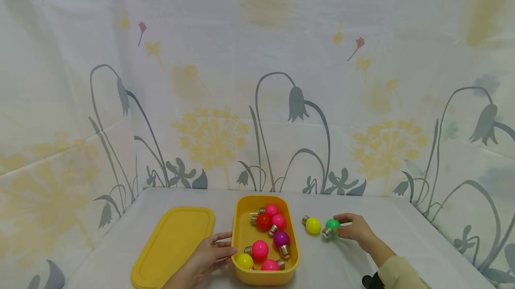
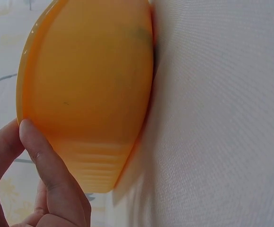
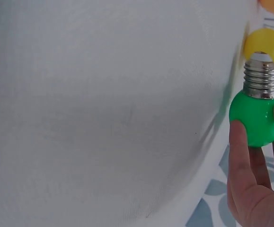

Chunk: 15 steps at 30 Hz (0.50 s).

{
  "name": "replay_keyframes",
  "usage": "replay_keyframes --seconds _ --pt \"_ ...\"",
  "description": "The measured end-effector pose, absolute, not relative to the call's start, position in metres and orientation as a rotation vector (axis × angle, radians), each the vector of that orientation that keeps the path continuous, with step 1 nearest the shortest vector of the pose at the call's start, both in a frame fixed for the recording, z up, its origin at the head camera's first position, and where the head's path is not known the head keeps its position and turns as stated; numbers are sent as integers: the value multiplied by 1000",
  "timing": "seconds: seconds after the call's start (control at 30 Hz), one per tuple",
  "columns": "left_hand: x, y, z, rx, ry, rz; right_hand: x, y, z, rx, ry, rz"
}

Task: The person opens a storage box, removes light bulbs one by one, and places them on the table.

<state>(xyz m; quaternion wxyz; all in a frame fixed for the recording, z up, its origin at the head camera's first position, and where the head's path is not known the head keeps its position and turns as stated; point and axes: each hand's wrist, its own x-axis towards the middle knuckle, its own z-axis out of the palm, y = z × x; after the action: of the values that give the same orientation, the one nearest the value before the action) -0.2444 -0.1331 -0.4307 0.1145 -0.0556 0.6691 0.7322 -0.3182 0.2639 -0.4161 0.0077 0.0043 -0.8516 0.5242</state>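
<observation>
A yellow box (image 1: pixel 295 253) holds several bulbs: pink, a red one (image 1: pixel 263 222), a purple one (image 1: pixel 281 238) and a yellow one (image 1: pixel 244 261). My left hand (image 1: pixel 209 255) pinches the box's left rim between thumb and fingers; the left wrist view shows the hand (image 2: pixel 51 184) at the rim of the box (image 2: pixel 84 71). To the right of the box, my right hand (image 1: pixel 357 230) pinches a green bulb (image 1: pixel 332 224). In the right wrist view the fingers of the hand (image 3: pixel 257 189) hold the green bulb (image 3: pixel 254 118) by its round part, with the metal base pointing away from the palm.
A yellow lid (image 1: pixel 175 244) lies flat on the table, left of the box. Another yellow bulb (image 1: pixel 313 225) rests between the box and the green bulb. A small black object (image 1: pixel 372 281) is by the right sleeve. A flower-patterned cloth (image 1: pixel 273 137) hangs behind the table.
</observation>
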Motion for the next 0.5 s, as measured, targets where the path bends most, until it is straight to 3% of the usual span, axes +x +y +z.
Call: replay_keyframes --seconds 0.5 --pt "-242 -133 -429 -133 1952 2154 -322 258 -417 -14 -2669 1662"
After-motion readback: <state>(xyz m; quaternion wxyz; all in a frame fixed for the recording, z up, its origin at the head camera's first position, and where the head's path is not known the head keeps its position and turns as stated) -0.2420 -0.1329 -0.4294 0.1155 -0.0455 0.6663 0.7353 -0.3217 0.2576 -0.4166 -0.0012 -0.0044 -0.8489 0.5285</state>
